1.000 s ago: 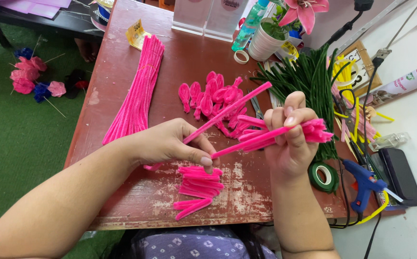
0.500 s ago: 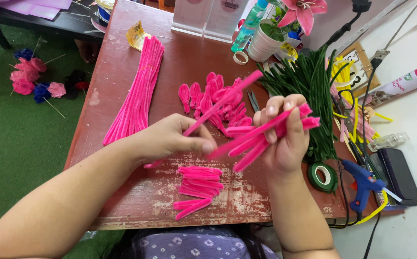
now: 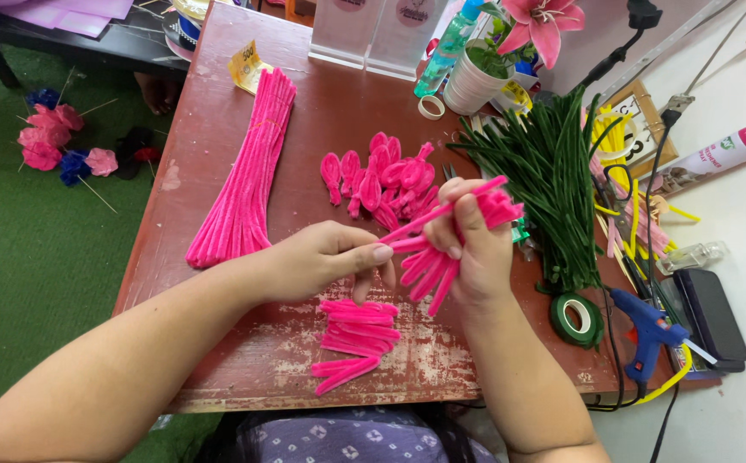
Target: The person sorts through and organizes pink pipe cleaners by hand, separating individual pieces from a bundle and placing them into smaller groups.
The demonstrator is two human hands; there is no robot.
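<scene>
On the green floor (image 3: 13, 257) at far left lie about five paper flowers (image 3: 51, 146), pink and blue, on thin sticks. The worn red-brown worktop (image 3: 321, 111) carries one long bundle of pink pipe cleaners (image 3: 244, 180), too many to count, with one small yellow tag (image 3: 247, 67) at its far end. The left hand (image 3: 326, 257) is loosely curled, thumb and forefinger pinching the end of one pink stem. Below it lies a pile of roughly ten short folded pink pieces (image 3: 351, 330); beyond it, about a dozen pink petal loops (image 3: 382, 176). The right hand (image 3: 467, 249) is closed around a bunch of folded pink pieces (image 3: 442, 253), held just above the worktop's middle. Behind stand two clear upright signs (image 3: 377, 34), one blue-green bottle (image 3: 446, 47) and one white ribbed pot (image 3: 474, 81) with a pink flower. Rightward: one sheaf of dark green stems (image 3: 553, 171), one green tape roll (image 3: 576, 319), one blue glue gun (image 3: 647, 330), one white bottle with a pink cap (image 3: 724, 150).
</scene>
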